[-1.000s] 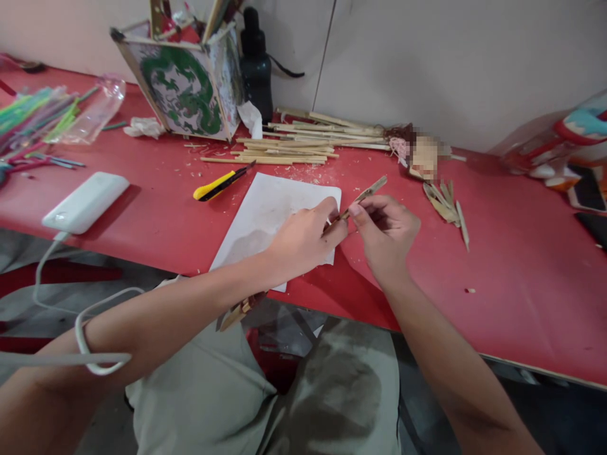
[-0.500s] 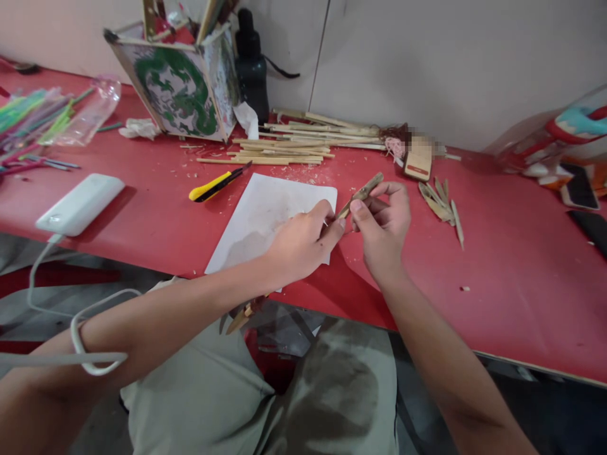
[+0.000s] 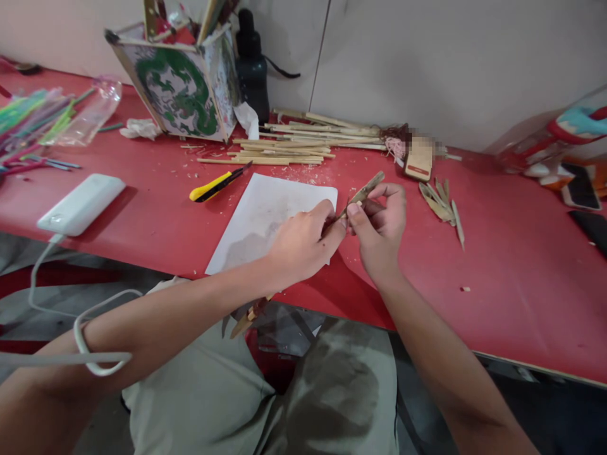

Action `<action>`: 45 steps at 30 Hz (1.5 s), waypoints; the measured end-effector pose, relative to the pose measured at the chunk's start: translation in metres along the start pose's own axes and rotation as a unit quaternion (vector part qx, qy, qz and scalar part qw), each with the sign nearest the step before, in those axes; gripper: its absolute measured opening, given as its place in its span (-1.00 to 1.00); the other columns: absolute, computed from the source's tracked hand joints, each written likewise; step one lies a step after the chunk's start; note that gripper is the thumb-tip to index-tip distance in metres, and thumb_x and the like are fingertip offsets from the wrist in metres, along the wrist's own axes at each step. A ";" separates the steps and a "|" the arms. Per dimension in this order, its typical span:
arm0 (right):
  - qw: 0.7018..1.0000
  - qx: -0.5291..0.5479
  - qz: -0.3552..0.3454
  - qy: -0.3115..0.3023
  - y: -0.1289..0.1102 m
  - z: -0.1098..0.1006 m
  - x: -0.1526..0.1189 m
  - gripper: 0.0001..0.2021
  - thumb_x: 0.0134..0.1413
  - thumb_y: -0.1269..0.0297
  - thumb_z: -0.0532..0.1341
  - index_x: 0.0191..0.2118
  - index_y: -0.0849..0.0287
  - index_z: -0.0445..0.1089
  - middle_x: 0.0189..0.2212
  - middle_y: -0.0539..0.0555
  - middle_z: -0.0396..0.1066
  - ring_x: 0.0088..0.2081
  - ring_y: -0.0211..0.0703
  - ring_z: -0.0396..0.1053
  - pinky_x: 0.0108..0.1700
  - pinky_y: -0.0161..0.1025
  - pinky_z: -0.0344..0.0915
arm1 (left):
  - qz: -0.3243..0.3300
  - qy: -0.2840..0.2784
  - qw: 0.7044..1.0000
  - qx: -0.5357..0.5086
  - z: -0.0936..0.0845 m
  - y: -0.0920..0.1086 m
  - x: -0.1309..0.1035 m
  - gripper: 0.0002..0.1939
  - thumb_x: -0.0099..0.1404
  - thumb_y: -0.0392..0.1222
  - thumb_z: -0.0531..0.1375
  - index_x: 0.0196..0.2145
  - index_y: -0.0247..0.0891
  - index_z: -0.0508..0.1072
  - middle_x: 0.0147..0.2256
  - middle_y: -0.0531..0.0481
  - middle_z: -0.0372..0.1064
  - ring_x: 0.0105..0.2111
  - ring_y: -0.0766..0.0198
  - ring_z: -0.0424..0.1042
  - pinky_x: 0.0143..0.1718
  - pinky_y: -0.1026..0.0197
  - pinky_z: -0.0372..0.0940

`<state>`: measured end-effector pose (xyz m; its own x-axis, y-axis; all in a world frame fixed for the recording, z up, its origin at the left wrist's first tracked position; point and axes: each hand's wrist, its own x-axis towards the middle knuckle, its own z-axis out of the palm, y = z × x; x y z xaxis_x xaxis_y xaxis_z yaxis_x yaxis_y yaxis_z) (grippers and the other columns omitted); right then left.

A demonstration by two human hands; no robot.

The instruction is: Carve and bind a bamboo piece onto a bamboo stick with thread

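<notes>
My left hand (image 3: 308, 240) and my right hand (image 3: 382, 230) come together above the right edge of a white paper sheet (image 3: 270, 202). Between their fingers a dry, brown-green plant strip (image 3: 367, 188) slants up to the right, its far end sticking out past my right fingers. The left thumb and fingers pinch its lower end, and part of it is hidden there. My right thumb presses on its middle, beside a small pale bit. A yellow and black box cutter (image 3: 220, 182) lies left of the paper, blade out.
Behind the paper lie several thin bamboo sticks (image 3: 284, 151) among shavings. Dry leaf-like pieces (image 3: 441, 201) rest to the right. A dragon-printed box (image 3: 175, 91), a black bottle (image 3: 251, 76) and a white power bank (image 3: 80, 205) with a cable over my left arm stand or lie leftward.
My right hand has shifted slightly left and down along the strip, closer to the left fingers. A pale bit now shows by the right thumb. The rest stays put.
</notes>
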<state>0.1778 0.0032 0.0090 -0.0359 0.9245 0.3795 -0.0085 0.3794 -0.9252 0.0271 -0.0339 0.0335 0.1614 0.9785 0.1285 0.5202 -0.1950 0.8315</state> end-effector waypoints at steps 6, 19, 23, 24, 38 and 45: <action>1.000 0.004 -0.005 0.004 -0.001 0.000 0.000 -0.67 0.19 -0.02 0.35 -0.20 -0.08 0.17 -0.46 -0.09 0.35 -0.51 -0.21 0.27 -0.46 -0.17 0.18 | -0.006 -0.008 1.000 -0.027 -0.001 0.000 0.001 -0.78 0.48 -0.07 0.06 -0.33 -0.17 0.23 -0.55 0.12 0.25 -0.52 0.32 0.17 -0.41 0.17 -0.08; 0.995 0.039 -0.051 -0.073 0.011 -0.003 0.002 -0.66 0.20 0.09 0.39 -0.11 -0.06 0.20 -0.49 -0.12 0.36 -0.55 -0.25 0.24 -0.51 -0.22 0.19 | -0.052 -0.034 0.973 -0.223 0.003 -0.008 0.011 -0.66 0.46 0.05 0.09 -0.40 -0.19 0.25 -0.62 0.17 0.19 -0.59 0.41 0.17 -0.49 0.27 0.08; 0.995 0.000 -0.065 -0.073 0.012 -0.006 0.001 -0.73 0.24 0.12 0.37 -0.07 -0.10 0.28 -0.49 -0.11 0.36 -0.56 -0.24 0.24 -0.53 -0.21 0.16 | -0.074 -0.048 0.956 -0.278 0.005 -0.011 0.011 -0.63 0.45 0.09 0.12 -0.42 -0.19 0.22 -0.66 0.19 0.14 -0.65 0.45 0.12 -0.58 0.29 0.01; 0.994 -0.014 -0.072 -0.078 0.012 -0.007 0.001 -0.74 0.26 0.14 0.35 -0.02 -0.11 0.32 -0.50 -0.11 0.35 -0.56 -0.24 0.24 -0.53 -0.21 0.15 | -0.079 -0.055 0.951 -0.294 0.006 -0.011 0.011 -0.63 0.46 0.09 0.12 -0.41 -0.19 0.22 -0.67 0.20 0.14 -0.66 0.45 0.11 -0.59 0.29 0.00; 0.980 -0.155 -0.119 -0.038 0.009 -0.012 -0.001 -0.84 0.31 0.20 0.28 -0.08 0.03 0.59 -0.39 -0.04 0.52 -0.51 -0.30 0.34 -0.43 -0.24 0.29 | -0.007 -0.039 0.998 -0.045 -0.007 -0.004 0.005 -0.66 0.52 0.09 0.03 -0.31 -0.19 0.25 -0.49 0.09 0.31 -0.53 0.38 0.17 -0.45 0.20 -0.01; 0.974 -0.187 -0.125 0.006 0.005 -0.010 -0.004 -0.87 0.29 0.17 0.31 -0.15 0.03 0.58 -0.49 -0.07 0.44 -0.52 -0.28 0.34 -0.47 -0.26 0.31 | 0.005 -0.040 0.999 -0.023 -0.003 -0.007 0.004 -0.77 0.50 0.00 0.04 -0.27 -0.17 0.28 -0.44 0.06 0.43 -0.50 0.34 0.27 -0.44 0.20 0.05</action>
<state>0.1881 0.0020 0.0033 -0.0677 0.8016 0.5941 0.3497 0.5767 -0.7383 0.0219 -0.0289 0.0301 0.2337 0.9676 0.0961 0.4798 -0.2007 0.8541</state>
